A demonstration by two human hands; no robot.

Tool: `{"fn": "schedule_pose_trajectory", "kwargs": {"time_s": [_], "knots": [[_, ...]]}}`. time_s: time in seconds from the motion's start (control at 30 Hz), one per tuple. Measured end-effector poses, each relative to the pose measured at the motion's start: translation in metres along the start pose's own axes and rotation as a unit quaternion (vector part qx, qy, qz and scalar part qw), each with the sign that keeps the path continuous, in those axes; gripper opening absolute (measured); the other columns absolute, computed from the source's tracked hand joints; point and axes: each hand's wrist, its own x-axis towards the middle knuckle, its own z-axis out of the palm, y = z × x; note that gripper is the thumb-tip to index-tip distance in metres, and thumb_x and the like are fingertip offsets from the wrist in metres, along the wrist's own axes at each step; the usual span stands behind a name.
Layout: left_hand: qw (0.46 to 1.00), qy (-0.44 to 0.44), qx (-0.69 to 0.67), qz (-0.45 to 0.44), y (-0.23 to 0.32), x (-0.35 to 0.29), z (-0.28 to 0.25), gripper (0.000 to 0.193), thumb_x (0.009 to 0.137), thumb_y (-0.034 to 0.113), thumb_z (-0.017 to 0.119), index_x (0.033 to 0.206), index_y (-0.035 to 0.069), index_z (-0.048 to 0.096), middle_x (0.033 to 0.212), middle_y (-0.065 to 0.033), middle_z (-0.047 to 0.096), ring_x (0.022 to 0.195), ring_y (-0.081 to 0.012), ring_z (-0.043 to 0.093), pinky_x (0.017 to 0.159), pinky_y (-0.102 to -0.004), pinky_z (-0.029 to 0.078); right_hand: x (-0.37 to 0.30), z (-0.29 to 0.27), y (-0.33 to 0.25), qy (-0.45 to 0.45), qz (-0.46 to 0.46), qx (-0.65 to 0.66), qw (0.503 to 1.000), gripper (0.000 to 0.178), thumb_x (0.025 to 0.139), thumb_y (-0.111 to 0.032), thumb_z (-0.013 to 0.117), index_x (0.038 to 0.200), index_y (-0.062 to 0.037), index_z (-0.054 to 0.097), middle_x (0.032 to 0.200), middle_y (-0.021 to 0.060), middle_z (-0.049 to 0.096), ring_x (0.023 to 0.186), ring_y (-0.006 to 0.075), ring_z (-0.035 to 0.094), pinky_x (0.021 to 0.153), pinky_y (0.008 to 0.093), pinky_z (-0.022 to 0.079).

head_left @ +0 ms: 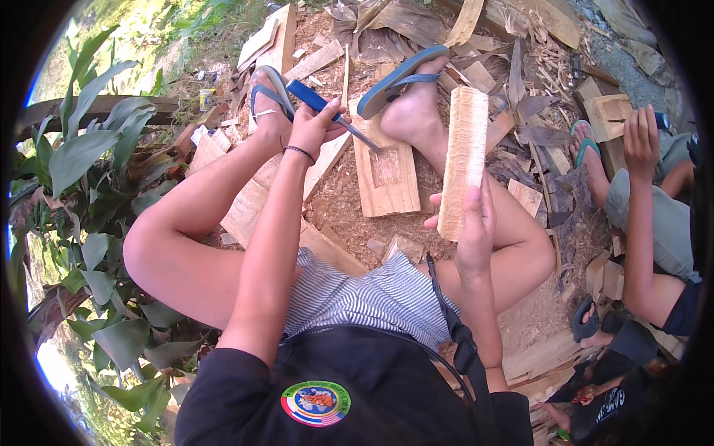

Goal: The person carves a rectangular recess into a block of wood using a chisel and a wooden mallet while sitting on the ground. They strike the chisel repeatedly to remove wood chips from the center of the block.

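My left hand [314, 130] is closed around a chisel with a blue handle [305, 94]. Its metal blade slants down to the right, and the tip is at the upper part of a shallow recess cut in a pale wooden board [403, 195]. That board lies on the ground between my feet, with my right heel close to its upper edge. In my right hand [474, 230] a thick, rough-faced wooden block [462, 160] is gripped by its lower end and held upright, above and to the right of the board.
Wood chips and sawdust [338, 212] cover the ground, with offcuts [249, 212] scattered around. At the right sits another person, whose raised hand [641, 141] is beside a blue-handled tool and a recessed wood piece [611, 115]. Another person [606, 398] is at lower right. Leafy plants [111, 282] border the left.
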Motion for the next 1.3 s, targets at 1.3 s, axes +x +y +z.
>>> {"fn": "schedule_pose_trajectory", "kwargs": {"time_s": [1.3], "knots": [[0.92, -0.1, 0.235, 0.297, 0.003, -0.056, 0.06, 0.018, 0.085, 0.009, 0.075, 0.096, 0.001, 0.063, 0.079, -0.0094, 0.07, 0.076, -0.0132, 0.069, 0.066, -0.0298, 0.054, 0.043, 0.048, -0.087, -0.1, -0.27, -0.631, 0.72, 0.056, 0.097, -0.032, 0.064, 0.138, 0.0036, 0.052, 0.086, 0.0125, 0.071, 0.064, 0.0201, 0.069, 0.056, 0.0339, 0.056]]}}
